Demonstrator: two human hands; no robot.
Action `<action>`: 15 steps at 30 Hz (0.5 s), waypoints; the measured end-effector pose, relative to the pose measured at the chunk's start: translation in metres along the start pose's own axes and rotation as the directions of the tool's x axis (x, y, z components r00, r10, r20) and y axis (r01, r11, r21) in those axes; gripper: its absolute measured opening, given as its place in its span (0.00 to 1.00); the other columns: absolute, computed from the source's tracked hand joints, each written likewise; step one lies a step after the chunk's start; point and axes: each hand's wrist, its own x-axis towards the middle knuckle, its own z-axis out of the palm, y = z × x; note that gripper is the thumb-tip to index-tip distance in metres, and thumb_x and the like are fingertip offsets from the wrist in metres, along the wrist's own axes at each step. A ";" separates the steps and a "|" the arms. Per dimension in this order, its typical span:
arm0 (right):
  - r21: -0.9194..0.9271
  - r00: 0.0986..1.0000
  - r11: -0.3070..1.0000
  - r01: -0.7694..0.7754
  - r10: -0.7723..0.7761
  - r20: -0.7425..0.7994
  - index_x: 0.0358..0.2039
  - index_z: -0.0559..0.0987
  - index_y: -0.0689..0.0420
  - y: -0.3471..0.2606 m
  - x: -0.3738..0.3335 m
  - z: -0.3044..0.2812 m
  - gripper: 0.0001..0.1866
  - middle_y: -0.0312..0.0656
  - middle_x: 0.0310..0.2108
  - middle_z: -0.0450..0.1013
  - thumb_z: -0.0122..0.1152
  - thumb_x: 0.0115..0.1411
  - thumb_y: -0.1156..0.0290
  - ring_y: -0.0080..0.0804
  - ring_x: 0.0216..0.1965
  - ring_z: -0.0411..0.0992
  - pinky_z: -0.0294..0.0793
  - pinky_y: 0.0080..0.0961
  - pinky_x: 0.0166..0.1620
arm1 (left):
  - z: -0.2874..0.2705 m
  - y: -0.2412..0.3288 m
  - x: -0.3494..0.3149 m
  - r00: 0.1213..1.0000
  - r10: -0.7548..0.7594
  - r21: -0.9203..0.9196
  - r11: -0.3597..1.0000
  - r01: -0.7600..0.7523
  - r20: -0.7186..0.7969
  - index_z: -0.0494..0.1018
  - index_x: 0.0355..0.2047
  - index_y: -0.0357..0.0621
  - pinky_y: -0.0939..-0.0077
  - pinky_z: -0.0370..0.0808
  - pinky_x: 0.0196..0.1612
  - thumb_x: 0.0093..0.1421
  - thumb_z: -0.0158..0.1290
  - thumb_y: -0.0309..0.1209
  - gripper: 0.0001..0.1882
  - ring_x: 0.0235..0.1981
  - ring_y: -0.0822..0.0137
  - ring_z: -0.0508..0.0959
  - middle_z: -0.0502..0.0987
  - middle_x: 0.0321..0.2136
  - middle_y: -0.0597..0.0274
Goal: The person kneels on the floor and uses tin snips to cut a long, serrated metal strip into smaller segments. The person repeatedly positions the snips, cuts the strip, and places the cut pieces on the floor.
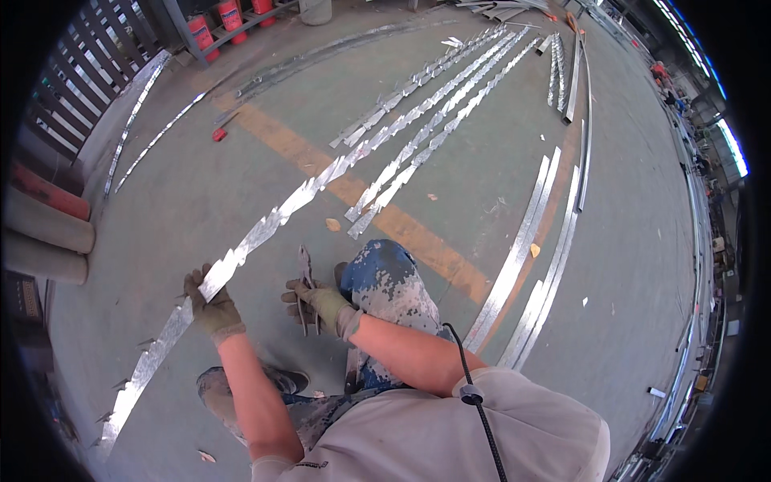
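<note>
A long shiny metal strip [257, 233] with cut, bent-up tabs along its edge runs from the lower left to the far middle of the floor. My gloved left hand [215, 309] is closed around this strip toward its near end. To the right of it, my gloved right hand [323, 304] holds a pair of pliers [305, 261], jaws pointing up and away, its handles in my palm. The pliers are apart from the strip. More notched metal strips [434, 145] lie beyond my right hand, side by side. My bent knee [385, 261] is just right of the pliers.
Plain flat metal strips [514, 249] lie to the right, near square metal tubes [573, 88]. Thin strips [132, 120] rest at the far left by a slatted fence [88, 60]. Large rolls [48, 221] stand at the left edge. Red buckets [230, 16] sit on a rack.
</note>
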 end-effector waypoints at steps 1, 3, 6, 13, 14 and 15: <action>0.015 1.000 1.000 0.008 -0.008 -0.001 0.56 0.75 0.53 0.000 -0.001 -0.002 0.20 0.38 0.43 0.79 0.58 0.71 0.55 0.30 0.35 0.79 0.81 0.31 0.37 | -0.008 0.004 0.001 1.000 0.009 -0.011 1.000 -0.009 0.019 0.73 0.52 0.35 0.47 0.80 0.59 0.73 0.49 0.31 0.14 0.51 0.50 0.81 0.80 0.46 0.53; 0.031 1.000 1.000 0.003 -0.003 -0.005 0.57 0.75 0.52 0.000 -0.003 -0.002 0.20 0.38 0.43 0.79 0.58 0.71 0.55 0.30 0.35 0.79 0.81 0.31 0.38 | 0.006 0.012 -0.010 1.000 0.002 0.024 1.000 -0.001 -0.005 0.72 0.52 0.34 0.47 0.81 0.59 0.73 0.49 0.32 0.14 0.52 0.50 0.80 0.80 0.46 0.53; 0.034 1.000 0.999 -0.009 0.009 -0.003 0.57 0.75 0.52 -0.003 -0.003 0.001 0.19 0.38 0.44 0.79 0.57 0.72 0.55 0.30 0.36 0.79 0.81 0.31 0.39 | 0.005 0.010 -0.012 0.997 -0.018 0.012 1.000 0.019 -0.077 0.72 0.52 0.34 0.47 0.80 0.59 0.72 0.50 0.32 0.15 0.52 0.49 0.80 0.80 0.45 0.53; 0.023 0.999 0.999 0.033 -0.033 0.013 0.57 0.75 0.53 0.001 0.000 0.001 0.18 0.38 0.44 0.79 0.54 0.73 0.58 0.31 0.38 0.79 0.81 0.31 0.41 | 0.047 -0.056 -0.008 0.996 -0.094 -0.138 0.986 0.094 0.007 0.73 0.52 0.36 0.44 0.78 0.60 0.73 0.47 0.33 0.14 0.52 0.49 0.79 0.79 0.45 0.53; 0.019 0.999 0.999 0.039 -0.039 0.014 0.58 0.74 0.54 0.000 0.000 0.001 0.18 0.38 0.45 0.79 0.54 0.74 0.59 0.31 0.39 0.79 0.81 0.31 0.42 | 0.059 -0.070 -0.009 0.995 -0.101 -0.132 0.987 0.097 -0.024 0.72 0.53 0.36 0.45 0.78 0.61 0.73 0.48 0.33 0.14 0.53 0.49 0.79 0.79 0.46 0.52; 0.029 0.999 0.998 0.047 -0.047 0.000 0.57 0.75 0.53 -0.002 -0.001 0.002 0.18 0.38 0.44 0.79 0.55 0.73 0.58 0.31 0.37 0.79 0.81 0.31 0.40 | 0.070 -0.084 -0.010 0.993 -0.109 -0.125 0.987 0.102 -0.052 0.71 0.54 0.37 0.46 0.78 0.61 0.73 0.48 0.33 0.15 0.53 0.49 0.78 0.79 0.47 0.52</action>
